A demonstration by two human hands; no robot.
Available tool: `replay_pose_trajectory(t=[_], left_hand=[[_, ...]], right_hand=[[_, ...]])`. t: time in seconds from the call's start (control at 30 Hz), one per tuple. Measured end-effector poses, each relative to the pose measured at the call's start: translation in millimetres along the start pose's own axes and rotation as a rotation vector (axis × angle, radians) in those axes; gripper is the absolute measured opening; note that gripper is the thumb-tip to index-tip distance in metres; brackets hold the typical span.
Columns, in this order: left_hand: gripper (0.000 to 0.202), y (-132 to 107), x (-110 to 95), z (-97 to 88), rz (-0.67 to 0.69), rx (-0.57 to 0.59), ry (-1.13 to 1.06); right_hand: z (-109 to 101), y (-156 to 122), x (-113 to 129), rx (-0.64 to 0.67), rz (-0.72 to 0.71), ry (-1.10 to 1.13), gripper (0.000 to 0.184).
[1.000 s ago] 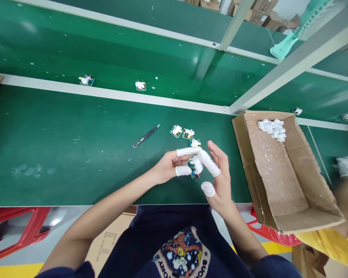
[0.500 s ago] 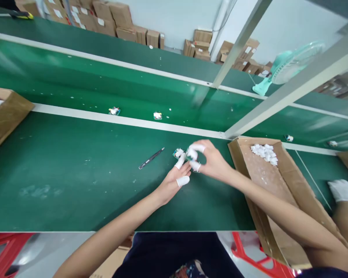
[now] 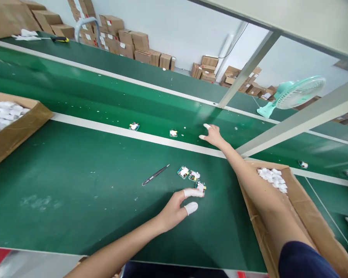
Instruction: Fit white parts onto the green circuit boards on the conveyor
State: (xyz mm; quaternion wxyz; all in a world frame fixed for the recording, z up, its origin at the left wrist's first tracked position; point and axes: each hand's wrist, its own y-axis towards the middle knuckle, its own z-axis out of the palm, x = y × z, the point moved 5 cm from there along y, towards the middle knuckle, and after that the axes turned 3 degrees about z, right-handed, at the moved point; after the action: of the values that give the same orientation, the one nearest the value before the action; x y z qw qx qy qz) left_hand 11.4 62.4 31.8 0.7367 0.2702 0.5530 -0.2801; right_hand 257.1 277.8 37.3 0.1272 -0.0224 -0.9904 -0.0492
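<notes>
My left hand (image 3: 176,210), with white finger cots, rests low over the green table, thumb and index finger apart. Its index fingertip touches the edge of a small circuit board (image 3: 201,187) topped with a white blob. Against that board lies a second circuit board (image 3: 194,176), and a third circuit board (image 3: 183,172) is just left of it. My right hand (image 3: 213,136) is stretched out over the green belt, cot-covered thumb and finger spread with nothing between them. Black tweezers (image 3: 156,175) lie left of the boards. On the belt, left of my right hand, sits another circuit board (image 3: 173,133).
A cardboard tray (image 3: 23,137) of white pieces stands at left. Another cardboard tray (image 3: 304,200), with white pieces (image 3: 272,179), lies under my right forearm. A metal post (image 3: 295,119) rises beyond the table. Further boards (image 3: 134,126) rest on the belt; a mint fan (image 3: 295,92) stands behind.
My right hand has let go of a board and moved from beside my left hand out over the belt. Three boards now show together on the table. The camera view has shifted.
</notes>
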Motion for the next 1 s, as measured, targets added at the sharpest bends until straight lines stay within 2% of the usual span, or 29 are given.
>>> replay_pose_trajectory(t=[0.1, 0.17, 0.23, 0.33, 0.4, 0.47, 0.5, 0.57, 0.6, 0.67, 0.73, 0.77, 0.83, 0.9, 1.0], left_hand=[[0.028, 2.4, 0.2, 0.8, -0.009, 0.046, 0.059], [0.026, 4.6, 1.3, 0.9, -0.012, 0.061, 0.093], [0.024, 6.4, 2.3, -0.4, 0.003, 0.046, 0.138], [0.019, 6.2, -2.9, -8.6, 0.140, -0.096, 0.288], [0.018, 1.9, -13.1, -16.5, 0.316, -0.259, 0.427], [0.019, -4.4, -24.3, -21.4, 0.483, -0.387, 0.535], [0.021, -6.4, -28.6, -21.7, 0.539, -0.410, 0.573], [0.024, -6.0, -33.1, -17.0, 0.574, -0.338, 0.639], [0.026, -3.9, -32.5, -11.5, 0.554, -0.243, 0.677], [0.036, 0.6, -24.4, 3.7, 0.443, 0.031, 0.784], [0.061, 1.4, -10.7, 16.6, 0.300, 0.276, 0.907], [0.074, 0.8, -4.2, 20.0, 0.242, 0.351, 0.963], [0.090, -0.1, 5.5, 21.4, 0.178, 0.406, 1.046], [0.085, 0.0, 10.9, 19.1, 0.177, 0.403, 1.100], [0.056, 1.1, 15.0, 16.5, 0.229, 0.414, 1.174]], right_hand=[[19.5, 10.8, 58.2, 0.073, -0.217, -0.003, 0.058], [32.9, 17.9, 89.2, 0.114, -0.279, -0.016, 0.048], [37.0, 21.7, 106.2, 0.125, -0.282, -0.031, 0.032], [19.7, 5.1, 111.2, 0.131, -0.302, -0.030, 0.020], [-1.5, -30.6, 111.6, 0.145, -0.405, -0.002, 0.021], [-19.8, -87.5, 116.0, 0.181, -0.611, 0.042, 0.024], [-24.6, -120.1, 117.4, 0.212, -0.691, 0.052, 0.023], [-22.3, -184.0, 117.3, 0.314, -0.760, 0.038, 0.018], [-17.7, -212.1, 116.3, 0.349, -0.763, 0.027, 0.014], [-6.9, -255.6, 113.1, 0.409, -0.736, 0.015, 0.013], [-4.6, -279.0, 106.4, 0.426, -0.677, 0.023, 0.016], [-9.0, -284.0, 100.6, 0.421, -0.648, 0.036, 0.022], [-28.4, -284.5, 79.6, 0.385, -0.579, 0.079, 0.037], [-55.1, -276.2, 38.5, 0.287, -0.432, 0.104, 0.041], [-90.1, -262.2, -62.6, -0.033, -0.006, -0.051, 0.034]])
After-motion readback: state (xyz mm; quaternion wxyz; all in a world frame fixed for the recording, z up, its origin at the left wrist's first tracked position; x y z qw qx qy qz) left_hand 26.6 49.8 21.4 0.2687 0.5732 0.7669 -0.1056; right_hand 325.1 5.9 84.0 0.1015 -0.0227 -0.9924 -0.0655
